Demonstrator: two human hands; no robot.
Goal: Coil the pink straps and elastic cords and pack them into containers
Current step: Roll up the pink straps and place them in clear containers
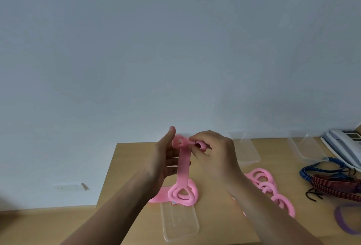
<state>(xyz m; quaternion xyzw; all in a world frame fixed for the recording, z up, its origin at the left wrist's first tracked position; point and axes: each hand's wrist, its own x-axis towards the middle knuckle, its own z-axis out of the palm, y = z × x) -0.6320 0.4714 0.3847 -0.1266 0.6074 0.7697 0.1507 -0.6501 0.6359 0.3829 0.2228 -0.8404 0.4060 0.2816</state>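
Two hands are raised above the table (125,166): the right hand (213,151) pinches the rolled upper end of a pink strap (183,166), while the left hand (166,158), fingers straight and thumb up, seems to touch it from behind. Its lower loops rest on the table at the far end of a clear container (179,223)

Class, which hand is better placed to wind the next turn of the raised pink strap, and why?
Right, probably: the right hand pinches the pink strap at its coiled top, while the left hand is open beside the hanging length.
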